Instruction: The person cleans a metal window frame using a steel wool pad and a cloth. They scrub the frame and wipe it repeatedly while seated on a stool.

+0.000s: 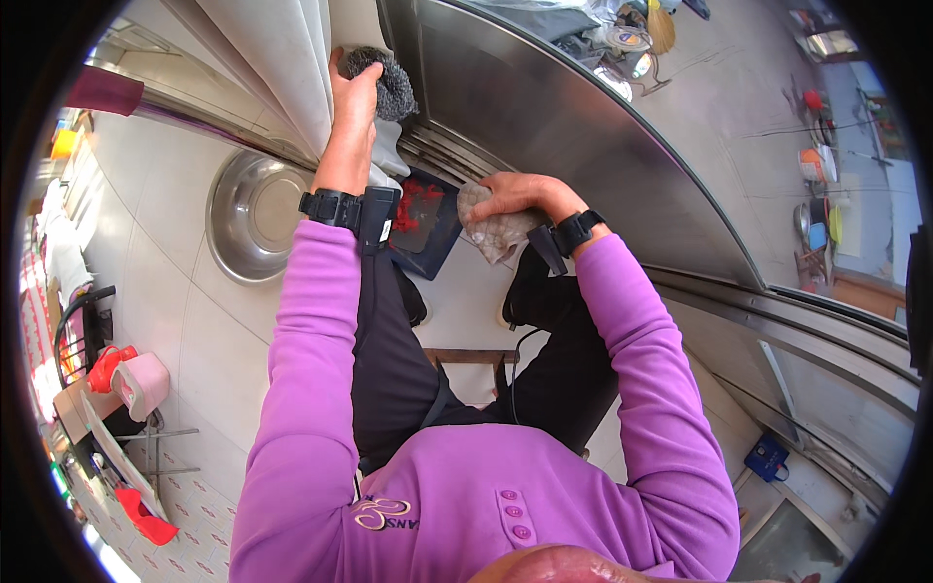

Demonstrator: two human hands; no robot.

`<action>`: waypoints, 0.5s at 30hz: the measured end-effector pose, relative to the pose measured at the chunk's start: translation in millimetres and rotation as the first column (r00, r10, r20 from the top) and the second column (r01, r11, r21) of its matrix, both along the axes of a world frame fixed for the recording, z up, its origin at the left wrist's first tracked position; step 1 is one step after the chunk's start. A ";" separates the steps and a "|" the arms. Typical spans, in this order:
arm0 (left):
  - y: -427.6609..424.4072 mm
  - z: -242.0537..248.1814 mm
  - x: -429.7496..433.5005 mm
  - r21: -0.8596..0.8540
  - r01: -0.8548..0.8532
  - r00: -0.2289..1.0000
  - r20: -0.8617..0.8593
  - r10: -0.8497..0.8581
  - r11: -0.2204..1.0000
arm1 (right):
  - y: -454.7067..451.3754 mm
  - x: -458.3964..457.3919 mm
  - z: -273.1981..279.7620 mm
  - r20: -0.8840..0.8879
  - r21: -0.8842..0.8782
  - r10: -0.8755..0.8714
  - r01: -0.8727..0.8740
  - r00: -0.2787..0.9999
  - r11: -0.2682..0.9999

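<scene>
My left hand (355, 91) grips a dark grey, fuzzy pad (390, 84) beside the edge of a metal door frame and a pale curtain (291, 65). My right hand (510, 195) is closed on a crumpled, off-white quilted cloth (496, 226), held in front of the lower metal door panel (554, 131). Between and below the hands, a dark blue tray or dustpan (435, 251) lies on the floor with red scraps (414, 204) in it. Pale fabric hangs just under my left hand. The underside of the pad is hidden.
A steel basin (226, 240) stands on the tiled floor at left, under a metal pole (219, 120). My feet and a small wooden stool (470, 355) are below the hands. Farther left stand a pink container (142, 386) and a folding table. A blue bag (767, 458) lies at lower right.
</scene>
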State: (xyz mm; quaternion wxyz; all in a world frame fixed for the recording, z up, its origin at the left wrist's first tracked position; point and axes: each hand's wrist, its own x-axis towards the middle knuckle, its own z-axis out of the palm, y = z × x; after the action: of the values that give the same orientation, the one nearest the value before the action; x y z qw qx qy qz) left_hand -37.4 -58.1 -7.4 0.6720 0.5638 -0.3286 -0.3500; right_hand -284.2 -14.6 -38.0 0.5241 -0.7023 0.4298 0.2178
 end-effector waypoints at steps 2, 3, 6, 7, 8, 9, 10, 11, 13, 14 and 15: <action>-3.4 5.6 5.5 -0.049 0.095 0.993 -0.069 -0.098 0.994 | -10.5 -5.4 -21.3 0.071 0.180 -0.066 0.052 0.995 0.982; -5.2 7.7 7.8 0.046 0.062 0.993 -0.103 -0.057 0.997 | -15.0 -5.5 -33.0 0.098 0.234 -0.091 0.066 0.991 0.970; -8.0 8.8 14.1 0.092 0.008 0.990 -0.141 0.005 0.996 | -21.0 3.5 -71.0 0.049 0.038 -0.233 0.232 0.971 0.972; -9.3 8.0 15.9 0.103 -0.001 0.997 -0.077 0.009 0.995 | -24.3 6.8 -82.8 0.065 0.056 -0.309 0.305 0.949 0.951; -11.7 7.1 15.3 0.088 -0.020 0.998 -0.052 0.025 0.996 | -28.4 11.8 -95.0 0.039 0.051 -0.384 0.382 0.922 0.923; -14.3 6.8 15.2 0.168 -0.022 0.999 -0.028 0.027 0.985 | -32.3 14.9 -106.5 0.048 0.049 -0.448 0.446 0.893 0.894; -16.2 7.6 15.4 0.194 -0.002 0.997 -0.079 0.018 0.981 | -34.7 19.3 -119.2 0.076 0.112 -0.507 0.497 0.859 0.860; -18.2 9.3 15.2 0.140 -0.021 0.992 -0.119 0.038 0.990 | -37.2 21.9 -131.3 0.136 0.115 -0.558 0.546 0.819 0.830; -21.6 15.9 15.5 0.162 -0.001 0.970 -0.238 0.040 0.987 | -45.3 28.9 -156.0 0.230 0.097 -0.643 0.641 0.730 0.762; -21.2 18.9 11.5 0.166 -0.017 0.971 -0.233 0.056 0.986 | -50.0 39.3 -171.2 0.155 0.239 -0.823 0.788 0.546 0.567; -20.8 22.1 8.5 0.170 -0.032 0.971 -0.228 0.071 0.985 | -48.5 39.0 -182.9 0.327 0.212 -0.778 0.760 0.537 0.614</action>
State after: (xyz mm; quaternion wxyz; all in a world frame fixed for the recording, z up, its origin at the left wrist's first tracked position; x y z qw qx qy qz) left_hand -28.8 -78.9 14.7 0.6659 0.5808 -0.2024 -0.4222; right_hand -245.2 -63.1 -220.8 0.6554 -0.4584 0.5762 -0.1683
